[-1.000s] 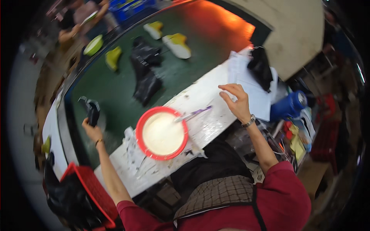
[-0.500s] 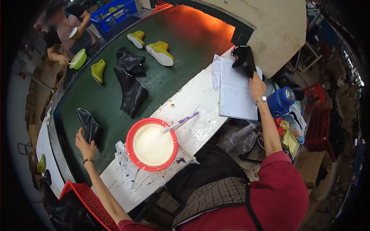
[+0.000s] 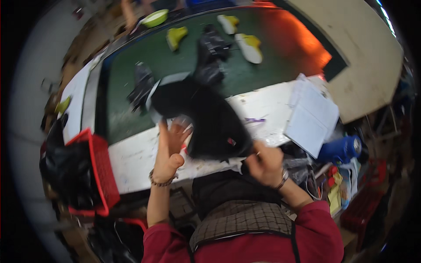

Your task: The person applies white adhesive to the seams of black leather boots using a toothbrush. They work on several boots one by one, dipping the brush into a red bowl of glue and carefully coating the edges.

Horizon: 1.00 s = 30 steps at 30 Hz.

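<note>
The right hand [image 3: 267,164], blurred, was clamped on the lower right end of a black boot-shaped piece [image 3: 215,118], while the left hand [image 3: 166,164] stood beside its near edge with fingers spread and apart; whether they touched it I could not tell. The piece was held up over the white tabletop [image 3: 131,166], so handling of it seemed under way and it was not yet set down; blur hid whether its surface had been treated. Past it on the table lay a purple stick [image 3: 255,119] and an opened notebook [image 3: 313,120], and at the left a red crate [image 3: 105,173] held dark pieces, perhaps work left over, though their state could not be judged. Farther off, on the green surface [image 3: 120,115], lay a small dark piece [image 3: 142,83] and a larger dark heap [image 3: 212,46], whether finished or not unclear. Beyond, two yellow-green boots [image 3: 249,48] [image 3: 228,24] showed white soles, seemingly further along, and a third yellow-green boot [image 3: 176,38] showed none. At the far edge stood a light green bowl [image 3: 155,19], near a co-worker's arm [image 3: 128,15].
</note>
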Each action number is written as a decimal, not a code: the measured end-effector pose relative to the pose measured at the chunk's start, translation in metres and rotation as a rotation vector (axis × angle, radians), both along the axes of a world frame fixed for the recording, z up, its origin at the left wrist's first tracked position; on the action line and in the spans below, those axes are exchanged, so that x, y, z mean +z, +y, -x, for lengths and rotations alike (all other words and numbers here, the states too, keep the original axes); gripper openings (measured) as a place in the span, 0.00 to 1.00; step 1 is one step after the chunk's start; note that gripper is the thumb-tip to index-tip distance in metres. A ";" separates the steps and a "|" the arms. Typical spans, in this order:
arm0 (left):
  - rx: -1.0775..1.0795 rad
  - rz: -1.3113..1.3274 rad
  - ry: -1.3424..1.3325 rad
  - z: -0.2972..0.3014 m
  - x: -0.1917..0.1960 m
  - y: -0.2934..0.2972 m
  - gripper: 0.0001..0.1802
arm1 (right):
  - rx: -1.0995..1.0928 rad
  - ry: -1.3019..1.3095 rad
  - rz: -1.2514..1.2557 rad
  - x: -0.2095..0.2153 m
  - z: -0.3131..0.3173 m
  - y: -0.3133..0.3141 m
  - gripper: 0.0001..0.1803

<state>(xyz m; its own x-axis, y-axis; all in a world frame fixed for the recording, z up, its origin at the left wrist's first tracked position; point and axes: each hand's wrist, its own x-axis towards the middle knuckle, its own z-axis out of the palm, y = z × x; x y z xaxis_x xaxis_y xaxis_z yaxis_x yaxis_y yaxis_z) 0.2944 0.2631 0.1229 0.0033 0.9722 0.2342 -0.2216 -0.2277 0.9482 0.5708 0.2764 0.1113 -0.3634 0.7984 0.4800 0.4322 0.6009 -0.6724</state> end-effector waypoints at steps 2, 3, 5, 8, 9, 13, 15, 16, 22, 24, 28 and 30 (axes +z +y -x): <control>0.093 0.083 -0.025 0.025 -0.022 -0.029 0.74 | 0.291 0.026 -0.034 -0.005 0.034 -0.019 0.32; -0.018 0.053 -0.096 0.027 -0.012 -0.034 0.63 | 0.380 0.061 -0.064 -0.011 0.050 -0.028 0.35; 0.076 0.186 -0.148 0.018 0.017 -0.052 0.53 | 0.499 0.083 -0.045 -0.020 0.068 -0.043 0.33; 0.245 0.303 -0.116 0.051 -0.015 -0.080 0.48 | 0.698 0.066 0.056 -0.021 0.076 -0.044 0.28; 0.295 0.351 -0.125 0.057 -0.014 -0.087 0.47 | 0.773 0.046 0.051 -0.017 0.070 -0.029 0.25; 0.402 0.488 -0.566 0.048 0.018 -0.108 0.42 | 0.018 -0.020 -0.070 -0.042 0.018 0.047 0.20; 0.261 0.580 -0.696 0.049 0.008 -0.106 0.40 | -0.066 -0.246 -0.182 -0.075 -0.007 0.090 0.21; 0.182 0.627 -0.720 0.051 0.003 -0.104 0.40 | -0.008 -0.321 -0.271 -0.097 -0.019 0.105 0.20; 0.265 0.712 -0.090 0.054 -0.007 -0.098 0.28 | -0.030 -0.315 -0.005 -0.064 -0.005 0.095 0.12; 0.173 0.687 0.055 0.052 -0.003 -0.087 0.22 | 0.000 -0.414 -0.145 -0.047 0.005 0.096 0.11; 0.120 0.705 0.226 0.042 0.017 -0.065 0.12 | 0.097 -0.579 -0.261 -0.049 0.012 0.100 0.09; 0.104 0.739 0.303 0.044 0.016 -0.057 0.11 | 0.051 -0.427 -0.106 -0.042 0.012 0.103 0.07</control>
<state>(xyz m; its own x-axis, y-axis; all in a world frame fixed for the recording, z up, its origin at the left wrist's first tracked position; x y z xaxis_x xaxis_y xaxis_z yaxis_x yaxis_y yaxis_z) 0.2499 0.2060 0.1394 -0.1352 0.8741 -0.4665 0.0576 0.4770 0.8770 0.5587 0.3795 0.0693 -0.5848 0.7286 0.3565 0.6255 0.6849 -0.3738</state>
